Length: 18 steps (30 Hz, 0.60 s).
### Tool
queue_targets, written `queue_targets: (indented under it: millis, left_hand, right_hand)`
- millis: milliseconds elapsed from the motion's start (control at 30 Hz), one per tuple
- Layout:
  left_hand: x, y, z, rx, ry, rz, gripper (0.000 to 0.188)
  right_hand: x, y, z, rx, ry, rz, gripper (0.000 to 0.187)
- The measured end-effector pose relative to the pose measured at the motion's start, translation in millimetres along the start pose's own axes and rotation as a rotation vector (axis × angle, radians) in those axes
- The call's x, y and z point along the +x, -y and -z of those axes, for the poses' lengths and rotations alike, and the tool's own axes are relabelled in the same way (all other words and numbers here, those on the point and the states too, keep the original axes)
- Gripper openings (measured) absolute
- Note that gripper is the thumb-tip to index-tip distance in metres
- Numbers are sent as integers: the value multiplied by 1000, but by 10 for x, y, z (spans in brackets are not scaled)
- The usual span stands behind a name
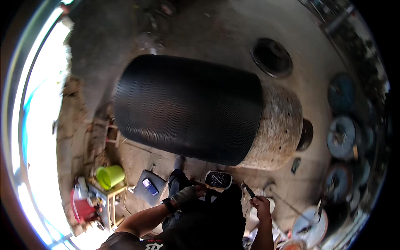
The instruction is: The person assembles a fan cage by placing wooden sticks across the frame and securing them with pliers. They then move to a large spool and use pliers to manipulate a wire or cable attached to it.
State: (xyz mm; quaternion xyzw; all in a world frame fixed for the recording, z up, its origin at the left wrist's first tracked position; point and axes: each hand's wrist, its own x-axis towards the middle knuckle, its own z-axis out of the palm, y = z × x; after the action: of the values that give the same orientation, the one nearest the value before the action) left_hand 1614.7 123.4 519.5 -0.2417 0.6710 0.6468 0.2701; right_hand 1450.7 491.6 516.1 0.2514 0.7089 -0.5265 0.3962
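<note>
While the right hand [261, 204] curls its fingers and thumb snugly around a dark-handled tool [251, 192], the tool's thin end points up and outward, seemingly clear of everything. Left of that grip, the gloved left hand [185, 196] lies close to the thigh, and I can't tell whether its fingers are spread or pinching something. Between the hands and slightly farther out sits a small tub [213, 188] of black stuff. Well beyond the grip, up and mostly to its left, lies the big roller [204, 110], with neither hand on it. By my reckoning the work is well along: a black cover [179, 98] wraps the long left and middle stretch, and I see no gap in it from this side. Up and to the right of the tool, the bare end [277, 125] remains uncovered; whether it should stay so, I can't say, and the underside is hidden. The cover looks dark, faintly shiny and finely ridged, while the exposed end is pale, rusty and blotched, dotted with small dark holes.
</note>
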Motion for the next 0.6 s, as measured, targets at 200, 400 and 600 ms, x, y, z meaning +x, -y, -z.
queue_targets:
  millis: [200, 400, 600]
  left_hand:
    - [-128, 1312, 712, 631, 153, 218, 31]
    - [-371, 1559, 562, 747, 231, 280, 30]
    - [-444, 1330, 295, 330, 978, 174, 23]
  right_hand:
    - [-422, -573, -362, 106, -370, -218, 16]
    - [-292, -878, -153, 94, -483, -259, 11]
    - [430, -1108, 299, -2, -413, -157, 28]
